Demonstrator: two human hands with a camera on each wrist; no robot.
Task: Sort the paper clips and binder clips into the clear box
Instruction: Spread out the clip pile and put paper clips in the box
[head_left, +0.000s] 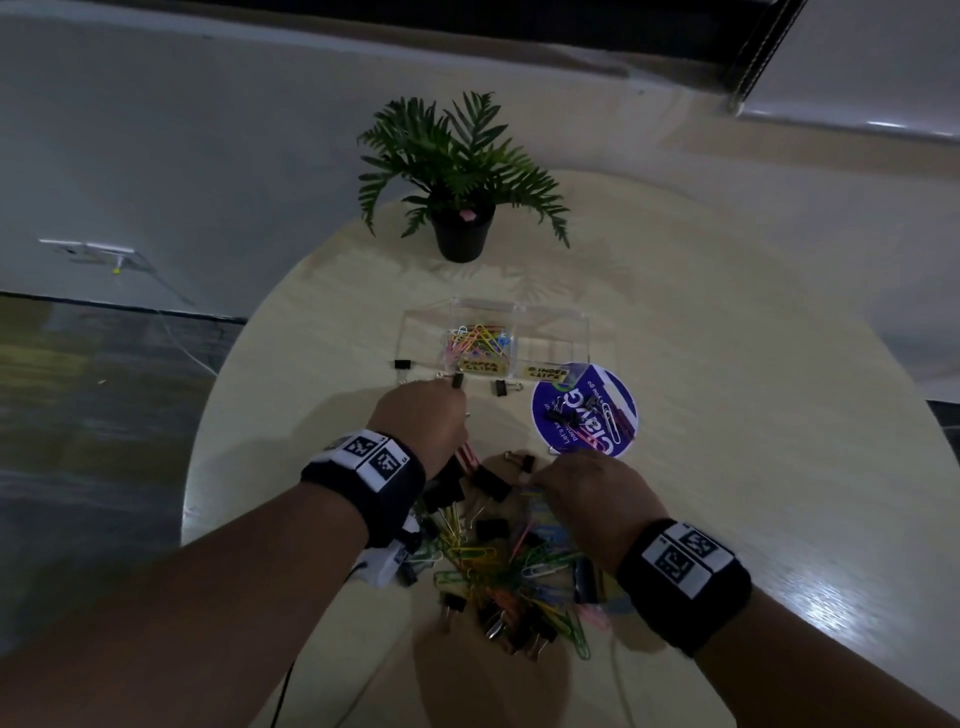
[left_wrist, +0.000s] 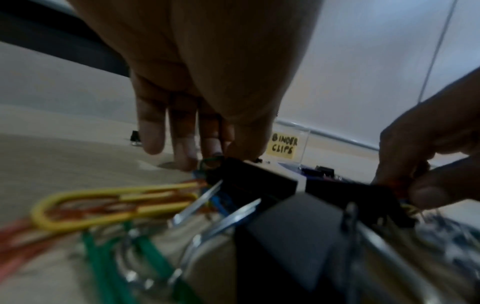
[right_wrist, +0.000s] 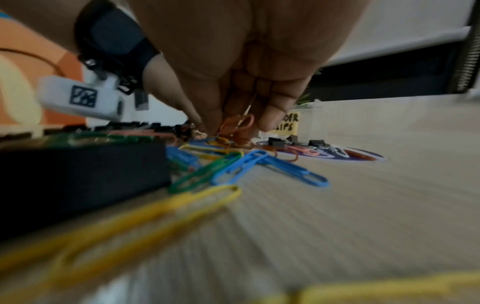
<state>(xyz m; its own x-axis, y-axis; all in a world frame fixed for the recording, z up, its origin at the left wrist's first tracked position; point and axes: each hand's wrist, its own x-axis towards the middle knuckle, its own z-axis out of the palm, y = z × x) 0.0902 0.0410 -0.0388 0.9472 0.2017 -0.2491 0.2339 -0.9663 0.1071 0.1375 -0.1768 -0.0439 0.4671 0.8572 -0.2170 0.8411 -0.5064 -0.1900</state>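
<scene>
Coloured paper clips (head_left: 498, 571), black binder clips (head_left: 491, 480)

The head camera looks down from above on the worktop (head_left: 727, 364), while both wrist cameras look low across it, sharing the clear box (left_wrist: 298, 142).

1. Round table (head_left: 727, 364), pale wood-look top, kind of glossy; there's a bright glare patch near its right edge.
2. Potted fern-type plant (head_left: 460, 171) in a black pot, standing upright at the far side of the table. Something small and pink sits at the base of the leaves, can't tell what.
3. Round blue and white sticker or coaster (head_left: 584, 410) lying flat on the table, white lettering on it, too dim to read properly.
4. White wall outlet (head_left: 96, 253) off to the left with a thin cord running down from it.
</scene>
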